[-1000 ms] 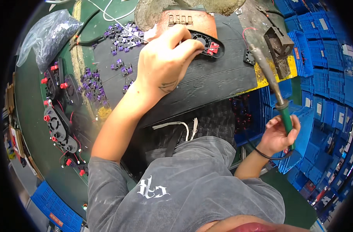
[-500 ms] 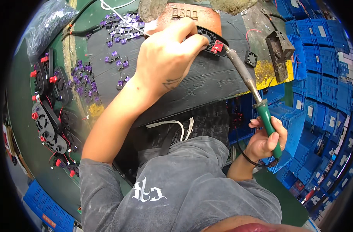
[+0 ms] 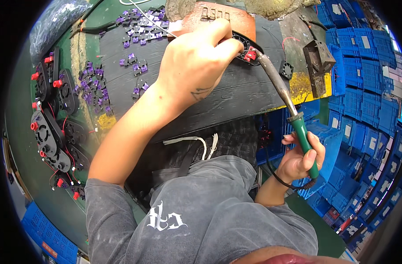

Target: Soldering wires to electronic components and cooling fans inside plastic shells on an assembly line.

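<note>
My left hand (image 3: pixel 196 64) reaches over the dark board with thumb and fingers pinched together. A thin pale strand of solder wire (image 3: pixel 159 27) runs into it from the upper left, and a short end shows past the fingertips. Just beyond those fingers lies a black oval fan housing (image 3: pixel 253 43), partly hidden by the hand, with a red part (image 3: pixel 250 54) on it. In my right hand (image 3: pixel 301 159) is a soldering iron (image 3: pixel 278 83), gripped by its green handle. Its tip meets or nearly meets the red part; exact contact cannot be made out.
Small purple-and-black switches (image 3: pixel 95 86) lie scattered left of my arm. Several black housings with red caps (image 3: pixel 44 127) sit further left. An orange-brown block (image 3: pixel 240 22) stands behind the work, a metal bracket (image 3: pixel 319 61) and small fan (image 3: pixel 287 69) to the right, near stacked blue crates (image 3: pixel 359 66).
The view has shifted slightly. My left hand, the fan housing and the iron's tip appear a little further right in the picture; both grips look the same.
</note>
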### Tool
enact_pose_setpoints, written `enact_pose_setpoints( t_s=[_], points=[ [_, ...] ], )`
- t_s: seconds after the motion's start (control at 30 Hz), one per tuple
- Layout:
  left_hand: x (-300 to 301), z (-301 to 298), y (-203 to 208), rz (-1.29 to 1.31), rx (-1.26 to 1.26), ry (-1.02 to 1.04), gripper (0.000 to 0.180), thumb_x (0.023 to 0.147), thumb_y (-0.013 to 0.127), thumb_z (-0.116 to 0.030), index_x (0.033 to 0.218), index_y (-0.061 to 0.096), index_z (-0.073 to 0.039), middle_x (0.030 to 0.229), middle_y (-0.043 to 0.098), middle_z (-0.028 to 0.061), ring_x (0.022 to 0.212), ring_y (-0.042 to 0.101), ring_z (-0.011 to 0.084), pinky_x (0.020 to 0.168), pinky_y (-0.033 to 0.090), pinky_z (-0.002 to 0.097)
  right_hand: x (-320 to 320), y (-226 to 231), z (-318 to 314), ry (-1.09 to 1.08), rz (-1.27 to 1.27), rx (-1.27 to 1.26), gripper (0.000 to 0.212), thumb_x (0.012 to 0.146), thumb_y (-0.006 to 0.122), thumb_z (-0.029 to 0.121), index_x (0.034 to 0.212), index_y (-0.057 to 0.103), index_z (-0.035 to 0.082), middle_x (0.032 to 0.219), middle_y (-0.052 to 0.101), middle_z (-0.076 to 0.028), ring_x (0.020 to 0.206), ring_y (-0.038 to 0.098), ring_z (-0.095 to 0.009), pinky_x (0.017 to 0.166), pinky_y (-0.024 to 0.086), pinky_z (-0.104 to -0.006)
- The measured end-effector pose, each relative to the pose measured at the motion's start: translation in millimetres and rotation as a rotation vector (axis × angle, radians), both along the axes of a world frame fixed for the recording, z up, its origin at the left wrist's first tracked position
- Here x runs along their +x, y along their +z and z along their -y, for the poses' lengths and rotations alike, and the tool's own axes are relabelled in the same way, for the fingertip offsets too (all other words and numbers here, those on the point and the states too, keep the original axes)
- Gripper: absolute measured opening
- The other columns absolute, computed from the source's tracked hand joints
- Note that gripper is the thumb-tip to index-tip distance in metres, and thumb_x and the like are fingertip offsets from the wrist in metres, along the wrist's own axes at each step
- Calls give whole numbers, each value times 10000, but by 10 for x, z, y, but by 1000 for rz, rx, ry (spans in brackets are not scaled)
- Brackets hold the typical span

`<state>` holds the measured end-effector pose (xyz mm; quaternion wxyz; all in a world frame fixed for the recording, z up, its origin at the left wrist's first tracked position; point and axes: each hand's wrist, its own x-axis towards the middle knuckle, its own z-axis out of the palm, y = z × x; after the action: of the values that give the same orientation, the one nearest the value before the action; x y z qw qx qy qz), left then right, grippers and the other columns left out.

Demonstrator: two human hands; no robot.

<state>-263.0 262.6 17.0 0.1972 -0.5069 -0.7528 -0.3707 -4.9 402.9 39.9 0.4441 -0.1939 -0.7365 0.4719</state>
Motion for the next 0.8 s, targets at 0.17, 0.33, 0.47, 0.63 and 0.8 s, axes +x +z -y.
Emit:
enact_pose_setpoints(
  t_s=[0.17, 0.33, 0.47, 0.63, 0.8],
  points=[
    [7, 0, -4, 19, -7, -1, 104, 785, 753, -112, 876, 709, -87, 772, 569, 20, 649, 602, 189, 571, 479, 318, -21, 9, 3, 6, 7, 12, 426, 940, 550, 341, 1057, 604, -65, 872, 601, -212, 594, 639, -291, 487, 560, -353],
    [14, -16, -15, 9, 7, 5, 96, 791, 745, -106, 877, 710, -80, 773, 569, 20, 644, 604, 185, 570, 482, 308, -19, -8, -24, 28, -33, 37, 370, 938, 517, 277, 1054, 610, -62, 856, 628, -239, 572, 659, -291, 472, 568, -345],
    [6, -2, -9, -9, -23, 9, 93, 794, 740, -103, 879, 711, -78, 780, 570, 21, 642, 604, 184, 570, 483, 308, -19, -10, -25, 28, -38, 41, 371, 939, 516, 280, 1053, 610, -60, 853, 627, -237, 569, 658, -290, 473, 569, -343],
    [10, 0, 1, 9, -16, 11, 96, 791, 739, -102, 882, 710, -89, 794, 572, 19, 643, 606, 183, 571, 486, 307, -12, 12, 0, 6, 3, 15, 423, 937, 545, 341, 1048, 606, -62, 887, 623, -225, 597, 645, -289, 497, 568, -351],
    [9, -1, -7, 1, -5, 5, 96, 787, 743, -106, 876, 707, -94, 793, 577, 16, 648, 607, 188, 572, 488, 305, -20, 14, 2, 7, -1, 30, 432, 935, 543, 346, 1047, 607, -65, 862, 620, -224, 589, 642, -286, 498, 567, -347]
  ],
)
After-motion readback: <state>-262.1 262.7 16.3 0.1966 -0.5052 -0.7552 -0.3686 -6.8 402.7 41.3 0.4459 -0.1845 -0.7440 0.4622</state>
